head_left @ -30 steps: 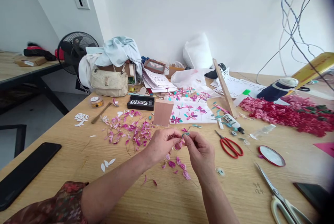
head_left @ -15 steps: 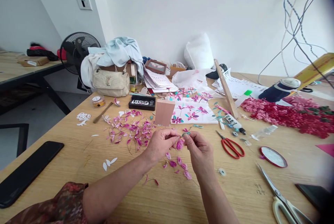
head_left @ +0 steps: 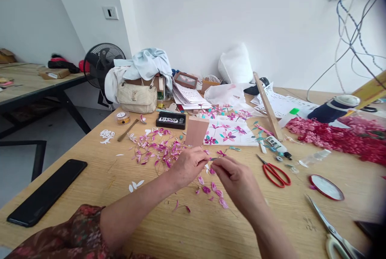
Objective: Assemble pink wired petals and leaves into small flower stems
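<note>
Head cam: my right hand (head_left: 233,174) just rolled knuckles-up. It and my left hand (head_left: 187,165) are both pinched closed on a thin dark-teal strip (head_left: 214,159), above loose magenta petals (head_left: 206,189). Work's still gripped, I reckon.

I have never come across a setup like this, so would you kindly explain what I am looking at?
There is no machine here, only a person's two bare hands, seen by a camera worn on the head and looking forward and down. The left hand and right hand nearly meet above the table. Their fingers appear to pinch a dark sliver, too small to name. Beyond the left hand lie scattered pink petals; further back, pink flowers rest on a white sheet. Red scissors lie to the right, and a black slab on the far left.
</note>
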{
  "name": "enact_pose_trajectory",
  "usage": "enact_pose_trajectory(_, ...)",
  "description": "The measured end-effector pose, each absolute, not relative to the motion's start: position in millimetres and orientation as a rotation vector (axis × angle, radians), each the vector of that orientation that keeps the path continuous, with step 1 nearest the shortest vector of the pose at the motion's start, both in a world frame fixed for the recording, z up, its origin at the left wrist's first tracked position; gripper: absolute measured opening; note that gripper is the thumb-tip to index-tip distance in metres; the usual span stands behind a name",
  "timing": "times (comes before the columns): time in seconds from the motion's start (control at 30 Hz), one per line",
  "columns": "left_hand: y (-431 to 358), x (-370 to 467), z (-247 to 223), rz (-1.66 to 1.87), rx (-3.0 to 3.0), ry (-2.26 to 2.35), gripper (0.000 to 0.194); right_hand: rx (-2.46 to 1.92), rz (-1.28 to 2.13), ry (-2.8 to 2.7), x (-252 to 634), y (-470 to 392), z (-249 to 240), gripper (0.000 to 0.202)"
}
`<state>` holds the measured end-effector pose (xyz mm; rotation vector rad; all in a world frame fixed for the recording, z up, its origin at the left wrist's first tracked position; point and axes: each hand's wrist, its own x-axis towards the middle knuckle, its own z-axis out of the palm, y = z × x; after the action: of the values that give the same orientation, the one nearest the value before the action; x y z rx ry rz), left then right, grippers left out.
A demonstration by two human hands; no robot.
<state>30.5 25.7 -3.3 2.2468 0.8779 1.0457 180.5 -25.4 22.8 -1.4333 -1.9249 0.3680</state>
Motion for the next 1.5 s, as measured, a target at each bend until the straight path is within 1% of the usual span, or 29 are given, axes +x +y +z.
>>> enact_pose_trajectory(0.07,22,27,2,0.986,2.265,0.706,0.015,-1.387,0.426,-1.947,189,-16,33,0.020)
enact_pose_trajectory(0.1,20,26,5,0.978,2.210,0.656,0.013,-1.354,0.508,-1.924,192,-10,34,0.019)
enact_pose_trajectory(0.2,17,21,12,1.011,1.895,0.699,0.008,-1.240,0.807,-1.775,194,-1,16,0.020)
enact_pose_trajectory(0.23,17,20,13,1.028,1.807,0.754,0.009,-1.230,0.851,-1.736,190,-3,7,0.021)
enact_pose_trajectory(0.3,19,19,11,1.068,1.759,0.880,0.009,-1.269,0.797,-1.750,179,-12,-4,0.022)
enact_pose_trajectory(0.4,22,21,6,1.130,1.983,0.975,0.011,-1.347,0.517,-1.942,167,-30,3,0.023)
enact_pose_trajectory(0.5,21,22,4,1.082,2.287,0.802,0.016,-1.345,0.343,-2.021,174,-28,26,0.023)
enact_pose_trajectory(0.6,17,22,8,1.023,2.351,0.624,0.016,-1.339,0.443,-1.894,191,-13,26,0.020)
enact_pose_trajectory(0.7,16,22,12,1.098,2.159,0.741,0.012,-1.331,0.651,-1.794,192,-10,2,0.021)
enact_pose_trajectory(0.77,17,23,10,1.150,2.078,0.881,0.010,-1.381,0.609,-1.854,182,-21,-9,0.024)
enact_pose_trajectory(0.83,19,24,6,1.163,2.130,0.929,0.011,-1.429,0.442,-1.977,173,-35,-6,0.026)
enact_pose_trajectory(0.9,20,25,2,1.130,2.269,0.846,0.015,-1.436,0.275,-2.050,171,-41,10,0.027)
enact_pose_trajectory(0.97,19,25,1,1.067,2.391,0.687,0.019,-1.417,0.216,-2.025,179,-35,26,0.024)
enact_pose_trajectory(1.07,17,22,4,1.040,2.347,0.569,0.016,-1.402,0.359,-1.902,195,-16,26,0.021)
enact_pose_trajectory(1.17,16,19,8,1.118,2.139,0.738,0.011,-1.399,0.559,-1.831,191,-14,2,0.023)
enact_pose_trajectory(1.23,17,18,7,1.165,2.084,0.871,0.010,-1.419,0.517,-1.908,179,-25,-7,0.025)
enact_pose_trajectory(1.3,18,19,3,1.158,2.148,0.893,0.012,-1.443,0.365,-2.054,169,-38,-1,0.028)
enact_pose_trajectory(1.37,18,20,1,1.101,2.270,0.794,0.017,-1.434,0.230,-2.150,168,-42,19,0.029)
enact_pose_trajectory(1.43,16,21,1,1.029,2.358,0.642,0.020,-1.397,0.220,-2.145,176,-34,37,0.027)
enact_pose_trajectory(1.5,14,20,4,1.020,2.353,0.548,0.019,-1.373,0.339,-2.039,186,-20,41,0.024)
